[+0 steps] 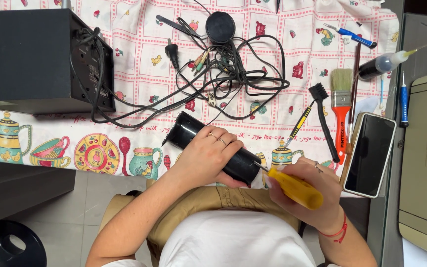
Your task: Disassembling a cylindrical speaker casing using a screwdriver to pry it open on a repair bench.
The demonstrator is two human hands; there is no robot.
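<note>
Your left hand is wrapping palm-down over the black cylinder, gripping it | your right hand is closing on the yellow screwdriver, just right of the cylinder's end | screwdriver tip is hidden there.

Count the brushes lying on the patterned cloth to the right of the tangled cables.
2: a black-bristled brush beside an orange-handled paintbrush, both right of the cables. Others may be hidden.
</note>
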